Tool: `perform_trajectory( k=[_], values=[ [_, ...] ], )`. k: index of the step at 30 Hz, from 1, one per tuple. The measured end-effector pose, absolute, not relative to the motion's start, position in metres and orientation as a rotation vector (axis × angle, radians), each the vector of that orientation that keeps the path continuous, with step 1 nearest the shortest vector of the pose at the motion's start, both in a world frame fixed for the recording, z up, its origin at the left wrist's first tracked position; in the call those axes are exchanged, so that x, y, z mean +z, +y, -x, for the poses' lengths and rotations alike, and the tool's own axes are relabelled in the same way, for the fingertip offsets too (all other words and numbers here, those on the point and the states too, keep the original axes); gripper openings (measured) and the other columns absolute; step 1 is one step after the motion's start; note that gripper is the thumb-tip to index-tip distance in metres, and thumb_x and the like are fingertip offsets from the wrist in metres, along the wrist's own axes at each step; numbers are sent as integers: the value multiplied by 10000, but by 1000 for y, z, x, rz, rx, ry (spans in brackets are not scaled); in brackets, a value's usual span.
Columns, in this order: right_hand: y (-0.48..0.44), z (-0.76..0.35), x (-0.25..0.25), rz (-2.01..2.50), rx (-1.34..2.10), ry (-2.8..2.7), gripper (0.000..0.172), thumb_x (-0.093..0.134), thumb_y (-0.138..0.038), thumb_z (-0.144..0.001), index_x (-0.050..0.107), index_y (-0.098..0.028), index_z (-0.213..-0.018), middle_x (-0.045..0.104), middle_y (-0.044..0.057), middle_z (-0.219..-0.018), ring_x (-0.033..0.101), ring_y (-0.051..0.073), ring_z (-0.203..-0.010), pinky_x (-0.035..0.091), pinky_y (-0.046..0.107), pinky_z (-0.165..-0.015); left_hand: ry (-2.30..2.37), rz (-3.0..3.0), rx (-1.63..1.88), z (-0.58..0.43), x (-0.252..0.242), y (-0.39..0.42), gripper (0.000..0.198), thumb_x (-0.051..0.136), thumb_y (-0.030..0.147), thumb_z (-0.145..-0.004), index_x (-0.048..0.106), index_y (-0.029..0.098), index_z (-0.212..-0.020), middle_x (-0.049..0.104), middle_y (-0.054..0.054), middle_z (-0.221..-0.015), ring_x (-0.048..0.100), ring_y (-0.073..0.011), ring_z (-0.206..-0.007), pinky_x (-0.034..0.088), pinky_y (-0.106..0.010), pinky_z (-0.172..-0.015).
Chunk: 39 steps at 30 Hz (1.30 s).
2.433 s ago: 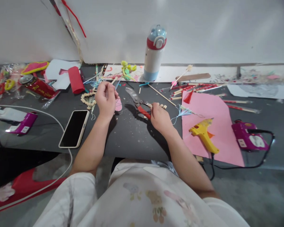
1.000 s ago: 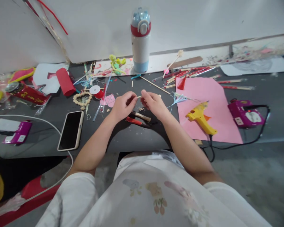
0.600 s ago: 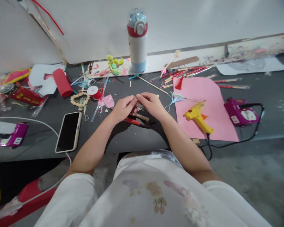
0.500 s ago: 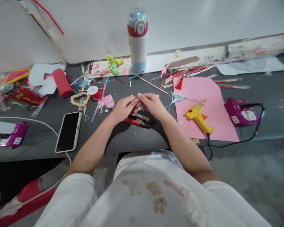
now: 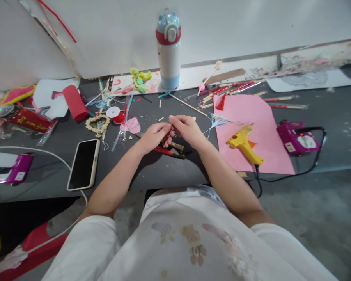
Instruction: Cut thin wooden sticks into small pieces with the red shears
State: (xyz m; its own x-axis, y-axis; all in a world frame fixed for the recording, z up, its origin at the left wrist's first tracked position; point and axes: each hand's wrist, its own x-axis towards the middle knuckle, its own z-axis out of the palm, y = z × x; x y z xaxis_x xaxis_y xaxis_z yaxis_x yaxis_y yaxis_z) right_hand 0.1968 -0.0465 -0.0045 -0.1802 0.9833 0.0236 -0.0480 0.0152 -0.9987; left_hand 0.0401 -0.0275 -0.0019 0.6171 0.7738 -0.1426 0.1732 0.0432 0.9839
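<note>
My left hand (image 5: 153, 136) and my right hand (image 5: 186, 129) meet over the middle of the dark table (image 5: 152, 171), fingers pinched together. Between the fingertips is something small and thin, perhaps a bit of wooden stick; I cannot make it out. Just below the hands lie red-handled cutters (image 5: 169, 150) on the table, touched by neither hand. A pink heart-shaped paper piece (image 5: 131, 125) lies left of my left hand.
A phone (image 5: 83, 158) lies left. A red ribbon spool (image 5: 116, 113), a woven heart (image 5: 97, 123) and a water bottle (image 5: 167, 48) stand behind. Right: pink paper (image 5: 248, 117), a yellow glue gun (image 5: 245, 144) with cord, a purple power strip (image 5: 298, 138), several sticks (image 5: 228, 90).
My right hand left the cutters, which now lie below the hands. My left hand came in from the left, and both hands have closed together at the middle.
</note>
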Motion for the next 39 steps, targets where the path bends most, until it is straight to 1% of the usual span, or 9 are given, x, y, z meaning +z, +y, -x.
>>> perform_trajectory(
  k=[7, 13, 18, 22, 28, 31, 34, 37, 39],
  values=[
    [-47, -197, -2, 1097, 1328, -1361, 529, 526, -568, -936, 523, -168, -589, 500, -36, -495, 414, 59, -436, 306, 218, -466, 857, -1484, 550, -39, -4, -26, 497, 578, 651, -858, 537, 171, -738, 568, 8, -559, 527, -83, -458, 460, -216, -476],
    [-46, -197, -5, 1063, 1337, -1342, 548, 534, -600, -919, 534, -172, -578, 423, -52, -459, 400, 66, -442, 301, 223, -467, 887, -1611, 589, -38, -2, -27, 464, 540, 624, -893, 538, 177, -767, 572, 18, -582, 539, -85, -483, 475, -216, -497],
    [-45, -197, -8, 1091, 1350, -1291, 569, 550, -599, -913, 476, -177, -538, 392, -60, -432, 359, 59, -433, 279, 220, -461, 914, -1754, 646, -41, 1, -32, 448, 486, 585, -933, 518, 181, -743, 552, 19, -580, 529, -88, -490, 473, -224, -514],
    [-44, -197, -9, 1091, 1332, -1310, 596, 537, -648, -895, 461, -184, -530, 371, -61, -423, 349, 61, -428, 275, 225, -457, 945, -1834, 653, -40, -1, -32, 443, 435, 576, -957, 501, 191, -748, 548, 17, -587, 531, -98, -498, 467, -236, -523],
    [-44, -196, -9, 1076, 1318, -1343, 611, 493, -708, -880, 493, -189, -556, 352, -58, -434, 367, 76, -440, 299, 234, -468, 906, -1870, 639, -38, -6, -29, 455, 392, 596, -968, 493, 201, -767, 570, 8, -607, 550, -115, -524, 476, -256, -553],
    [-43, -196, -11, 1056, 1321, -1342, 624, 484, -728, -870, 481, -190, -554, 337, -60, -441, 336, 75, -446, 279, 237, -463, 918, -1859, 647, -38, -5, -29, 458, 403, 604, -960, 481, 205, -751, 549, 13, -590, 533, -115, -512, 465, -256, -537],
    [-41, -197, -15, 1041, 1270, -1356, 617, 511, -731, -853, 498, -184, -568, 356, -58, -477, 322, 74, -474, 254, 237, -466, 953, -1884, 653, -39, -2, -28, 456, 408, 601, -957, 472, 205, -741, 538, 16, -576, 512, -113, -495, 447, -254, -520],
    [-41, -197, -17, 1056, 1247, -1373, 605, 505, -720, -861, 518, -179, -591, 362, -56, -506, 314, 77, -495, 238, 241, -470, 988, -1964, 654, -38, -1, -27, 458, 402, 590, -963, 476, 202, -732, 547, 10, -584, 516, -115, -517, 441, -257, -537],
    [-41, -197, -16, 1081, 1239, -1376, 597, 504, -715, -863, 495, -184, -589, 359, -55, -513, 308, 79, -502, 230, 245, -472, 999, -1987, 660, -37, -2, -26, 468, 382, 589, -971, 481, 200, -730, 547, 7, -593, 518, -116, -534, 443, -257, -546]
  ],
)
